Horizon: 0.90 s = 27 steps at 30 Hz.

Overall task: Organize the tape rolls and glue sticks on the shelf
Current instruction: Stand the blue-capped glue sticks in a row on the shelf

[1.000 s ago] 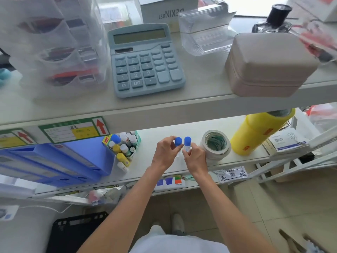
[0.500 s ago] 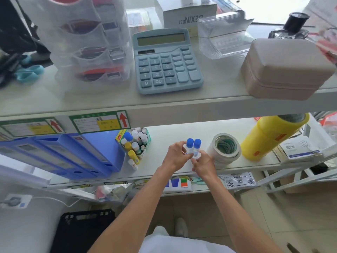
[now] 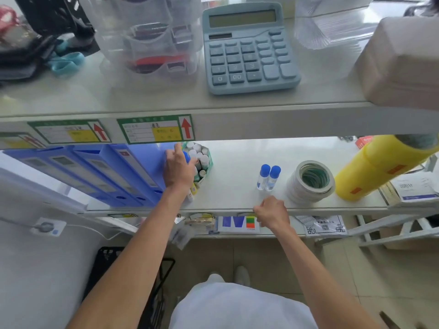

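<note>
Two clear glue bottles with blue caps (image 3: pixel 268 178) stand upright side by side on the lower shelf (image 3: pixel 237 160), free of both hands. Just right of them lies a stack of white tape rolls (image 3: pixel 311 181). A green box of glue sticks (image 3: pixel 202 160) sits further left against the blue files. My left hand (image 3: pixel 179 170) is over that box, its fingers at a blue-capped glue stick (image 3: pixel 186 156); the grip is hidden by the back of the hand. My right hand (image 3: pixel 270 212) hangs at the shelf's front edge, fingers curled, holding nothing.
Blue file boxes (image 3: pixel 114 172) fill the lower shelf's left side. A yellow cylinder (image 3: pixel 380 169) and a small white box (image 3: pixel 414 188) lie to the right. The upper shelf carries a calculator (image 3: pixel 247 48), clear drawers (image 3: pixel 152 36) and a beige case (image 3: pixel 403 65).
Both hands let go of the two blue-capped bottles, which now stand alone. My left hand moved left to the glue stick box. My right hand drew back to the shelf edge.
</note>
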Motion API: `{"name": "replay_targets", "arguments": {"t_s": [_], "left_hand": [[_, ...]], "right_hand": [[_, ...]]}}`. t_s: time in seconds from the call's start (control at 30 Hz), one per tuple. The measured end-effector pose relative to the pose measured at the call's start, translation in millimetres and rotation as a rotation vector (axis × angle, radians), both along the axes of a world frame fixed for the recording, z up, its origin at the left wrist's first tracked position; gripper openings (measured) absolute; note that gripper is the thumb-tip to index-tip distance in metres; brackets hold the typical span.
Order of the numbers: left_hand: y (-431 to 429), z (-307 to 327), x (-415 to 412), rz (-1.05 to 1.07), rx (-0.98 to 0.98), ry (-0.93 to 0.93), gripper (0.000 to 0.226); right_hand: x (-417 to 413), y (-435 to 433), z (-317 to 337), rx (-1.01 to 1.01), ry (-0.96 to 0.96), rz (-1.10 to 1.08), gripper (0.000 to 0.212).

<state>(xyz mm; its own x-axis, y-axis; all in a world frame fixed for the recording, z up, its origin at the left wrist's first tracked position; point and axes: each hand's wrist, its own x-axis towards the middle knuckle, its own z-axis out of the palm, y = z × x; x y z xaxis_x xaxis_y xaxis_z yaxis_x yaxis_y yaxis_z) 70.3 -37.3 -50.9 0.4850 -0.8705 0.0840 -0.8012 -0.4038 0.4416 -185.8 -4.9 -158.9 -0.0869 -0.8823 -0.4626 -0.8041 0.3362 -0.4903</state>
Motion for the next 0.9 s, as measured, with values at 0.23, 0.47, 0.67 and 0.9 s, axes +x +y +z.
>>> {"name": "replay_targets", "arguments": {"t_s": [0.23, 0.47, 0.67, 0.9], "left_hand": [[4.6, 10.2, 0.2, 0.011, -0.199, 0.091, 0.021], [18.1, 51.3, -48.2, -0.008, -0.364, 0.107, 0.028], [9.5, 17.3, -80.2, -0.522, -0.247, 0.246, 0.034], [10.7, -39.2, -104.4, -0.567, -0.145, 0.354, 0.032]], "right_hand": [[5.5, 0.2, 6.7, -0.064, -0.039, 0.063, 0.023], [-0.1, -7.0, 4.6, -0.169, -0.049, -0.185, 0.03], [-6.1, -12.5, -2.8, -0.148, -0.164, -0.253, 0.046], [-9.9, -13.6, -5.1, -0.196, -0.282, -0.234, 0.045]]}}
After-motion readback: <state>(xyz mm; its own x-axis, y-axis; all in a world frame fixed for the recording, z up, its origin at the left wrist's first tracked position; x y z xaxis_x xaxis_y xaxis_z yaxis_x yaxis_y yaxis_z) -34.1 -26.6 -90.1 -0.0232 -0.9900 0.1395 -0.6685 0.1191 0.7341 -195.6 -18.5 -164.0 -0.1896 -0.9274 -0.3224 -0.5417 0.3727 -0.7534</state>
